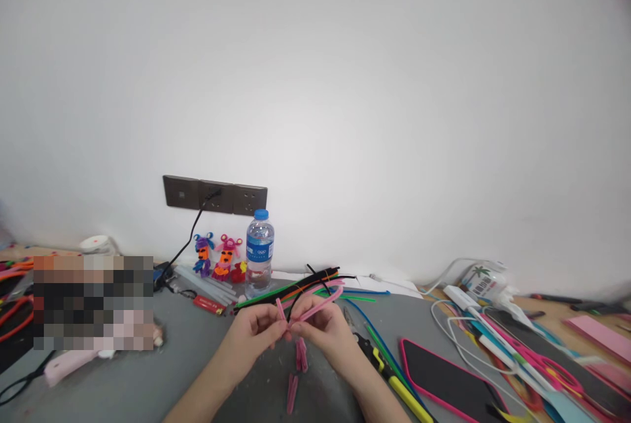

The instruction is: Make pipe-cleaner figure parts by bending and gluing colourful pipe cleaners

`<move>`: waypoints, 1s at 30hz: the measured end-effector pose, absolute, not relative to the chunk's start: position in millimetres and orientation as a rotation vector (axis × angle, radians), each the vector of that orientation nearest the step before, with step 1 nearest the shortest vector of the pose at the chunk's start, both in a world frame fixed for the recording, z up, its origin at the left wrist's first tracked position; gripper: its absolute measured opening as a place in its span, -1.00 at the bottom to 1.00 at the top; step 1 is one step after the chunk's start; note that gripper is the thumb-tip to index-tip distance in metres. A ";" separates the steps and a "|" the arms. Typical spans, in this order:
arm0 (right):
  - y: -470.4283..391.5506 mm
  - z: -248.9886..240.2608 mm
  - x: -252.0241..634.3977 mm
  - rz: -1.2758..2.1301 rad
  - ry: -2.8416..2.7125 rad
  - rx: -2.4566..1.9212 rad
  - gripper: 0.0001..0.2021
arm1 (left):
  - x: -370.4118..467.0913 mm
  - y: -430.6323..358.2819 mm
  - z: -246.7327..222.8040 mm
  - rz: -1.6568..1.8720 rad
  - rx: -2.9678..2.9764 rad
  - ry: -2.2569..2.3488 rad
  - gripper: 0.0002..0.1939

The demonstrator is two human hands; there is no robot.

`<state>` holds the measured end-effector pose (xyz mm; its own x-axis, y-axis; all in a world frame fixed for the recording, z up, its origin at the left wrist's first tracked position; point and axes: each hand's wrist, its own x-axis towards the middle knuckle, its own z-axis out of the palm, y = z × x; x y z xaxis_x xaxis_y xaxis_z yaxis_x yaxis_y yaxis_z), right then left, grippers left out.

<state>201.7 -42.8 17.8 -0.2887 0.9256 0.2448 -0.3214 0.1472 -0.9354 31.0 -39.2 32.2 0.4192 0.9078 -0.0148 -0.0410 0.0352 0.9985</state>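
Both hands meet above the grey mat, low in the middle of the view. My left hand [260, 330] is closed in a pinch on pink pipe cleaners [319, 303]. Right beside it, my right hand [320, 328] pinches the same pink stems, their looped end sticking up to the right over its fingers. The fingertips nearly touch and hide where the stems meet. Just below the hands is a folded pink piece [302, 355], and nearer the front lies another pink piece [292, 394].
Behind the hands stand a water bottle [259, 252] and small pipe-cleaner figures [225, 257], beside a bundle of coloured stems [286, 290]. To the right lie yellow-handled pliers [394, 380], a pink-edged phone [446, 380], cables and scissors [562, 374]. A pink-handled tool [73, 362] is at left.
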 end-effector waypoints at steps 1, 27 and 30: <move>-42.7 18.6 202.8 1.424 -1.281 -0.665 -0.79 | 30.6 -39.5 32.3 0.875 1.333 0.873 -0.57; -52.3 32.5 236.0 1.913 -1.517 -0.746 -0.82 | 27.7 -59.0 35.7 0.269 1.543 0.651 -0.80; -53.0 34.0 237.8 1.965 -1.548 -0.744 -0.82 | 27.6 -57.3 35.2 0.260 1.507 0.635 -0.80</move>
<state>237.8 -53.0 34.0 -0.7104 0.6968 -0.0989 -0.0670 -0.2069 -0.9761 27.6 -57.3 35.2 0.8135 0.5354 -0.2269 0.2221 0.0744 0.9722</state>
